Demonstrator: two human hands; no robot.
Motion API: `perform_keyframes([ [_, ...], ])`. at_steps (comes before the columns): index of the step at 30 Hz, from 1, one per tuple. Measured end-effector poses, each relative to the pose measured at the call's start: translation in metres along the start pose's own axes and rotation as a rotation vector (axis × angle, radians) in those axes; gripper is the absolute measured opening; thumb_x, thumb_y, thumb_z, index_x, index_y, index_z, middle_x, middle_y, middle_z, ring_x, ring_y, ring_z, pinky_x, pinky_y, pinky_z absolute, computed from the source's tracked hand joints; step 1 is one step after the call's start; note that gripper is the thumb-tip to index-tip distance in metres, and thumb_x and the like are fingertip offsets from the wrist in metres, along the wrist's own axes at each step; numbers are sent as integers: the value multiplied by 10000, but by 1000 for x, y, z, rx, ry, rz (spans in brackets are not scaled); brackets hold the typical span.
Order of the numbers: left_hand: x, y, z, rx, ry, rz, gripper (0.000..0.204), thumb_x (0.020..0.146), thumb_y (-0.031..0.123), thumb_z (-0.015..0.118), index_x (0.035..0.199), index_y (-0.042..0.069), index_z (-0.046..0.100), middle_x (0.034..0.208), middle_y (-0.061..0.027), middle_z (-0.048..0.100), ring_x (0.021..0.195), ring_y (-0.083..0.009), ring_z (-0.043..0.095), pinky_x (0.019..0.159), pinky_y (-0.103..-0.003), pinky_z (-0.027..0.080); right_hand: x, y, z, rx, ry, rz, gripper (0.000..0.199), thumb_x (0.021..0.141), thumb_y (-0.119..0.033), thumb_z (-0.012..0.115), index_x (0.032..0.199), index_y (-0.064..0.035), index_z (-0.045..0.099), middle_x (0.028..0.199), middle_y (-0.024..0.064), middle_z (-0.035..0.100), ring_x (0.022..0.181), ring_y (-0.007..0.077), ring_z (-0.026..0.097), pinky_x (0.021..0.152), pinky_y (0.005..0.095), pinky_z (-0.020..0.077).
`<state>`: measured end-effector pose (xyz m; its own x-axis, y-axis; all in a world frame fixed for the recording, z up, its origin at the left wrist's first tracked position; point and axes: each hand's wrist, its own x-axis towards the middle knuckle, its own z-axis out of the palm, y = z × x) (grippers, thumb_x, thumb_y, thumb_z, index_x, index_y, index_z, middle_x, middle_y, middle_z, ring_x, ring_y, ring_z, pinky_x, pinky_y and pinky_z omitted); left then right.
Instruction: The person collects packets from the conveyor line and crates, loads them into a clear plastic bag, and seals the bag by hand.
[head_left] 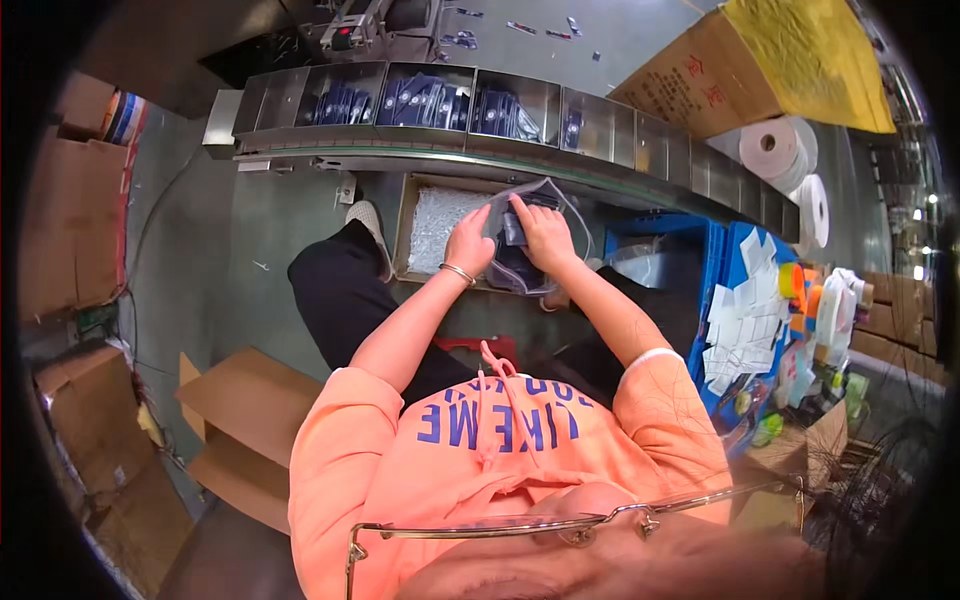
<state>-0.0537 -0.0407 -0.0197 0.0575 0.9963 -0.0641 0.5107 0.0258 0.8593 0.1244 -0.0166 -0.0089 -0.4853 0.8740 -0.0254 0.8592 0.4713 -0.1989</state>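
Observation:
A clear plastic bag with dark packets inside is in front of me, above the right part of an open cardboard box. My left hand is closed, its fingertips pinching the bag's near left edge. On the bag's upper part lies my right hand, index finger reaching toward the rim and the other fingers bent on the plastic. A dark packet shows between the two hands. Clear, crinkled small bags fill the box's left side. My fingertips partly hide the bag's mouth.
Beyond the box runs a metal conveyor with compartments, several holding dark packets. A blue crate stands right, near white labels and tape rolls. White rolls and a large carton sit far right. An open carton is at left.

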Motion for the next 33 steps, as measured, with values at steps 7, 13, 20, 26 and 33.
perform_keyframes([
  [7, -4, 12, -7, 72, -68, 168, 647, 630, -8, 478, 1271, 75, 458, 1176, -196, 529, 1066, -341, 516, 914, -376, 429, -6, -2, -20, -62, -296, 103, 1154, 438, -386, 847, 1388, -125, 245, 1381, 159, 307, 1272, 333, 304, 997, 561, 269],
  [13, 6, -11, -3, -282, 82, -77, 611, 783, 197, 594, 1352, 134, 379, 1211, -106, 522, 1001, -202, 551, 819, -301, 448, -19, 25, -56, 552, 400, 96, 617, 665, -304, 730, 1171, -24, 516, 1199, 156, 522, 1141, 287, 475, 934, 358, 395],
  [20, 31, 5, 41, -902, 178, -984, 671, 888, 583, 336, 1347, 96, 380, 1350, -81, 426, 1201, -267, 416, 991, -405, 312, -52, 64, 53, 1931, 362, 1230, 777, 833, -657, 401, 1296, -34, 426, 1301, 145, 457, 1207, 277, 412, 1013, 402, 297],
  [26, 35, 25, 56, -1152, -154, -939, 567, 917, 511, 356, 1222, 52, 490, 1235, -108, 527, 1118, -238, 488, 974, -365, 346, -46, 32, 32, 2038, 464, 1067, 660, 917, -542, 352, 1291, 0, 406, 1202, 110, 518, 1097, 217, 471, 941, 328, 373],
  [33, 19, 64, 46, 69, -327, 410, 79, 698, 45, 600, 771, 20, 618, 854, -149, 591, 792, -335, 578, 727, -399, 480, -58, 23, -13, 995, 646, 627, 256, 822, -149, 610, 1023, -3, 547, 973, 74, 555, 865, 176, 552, 770, 288, 443],
])
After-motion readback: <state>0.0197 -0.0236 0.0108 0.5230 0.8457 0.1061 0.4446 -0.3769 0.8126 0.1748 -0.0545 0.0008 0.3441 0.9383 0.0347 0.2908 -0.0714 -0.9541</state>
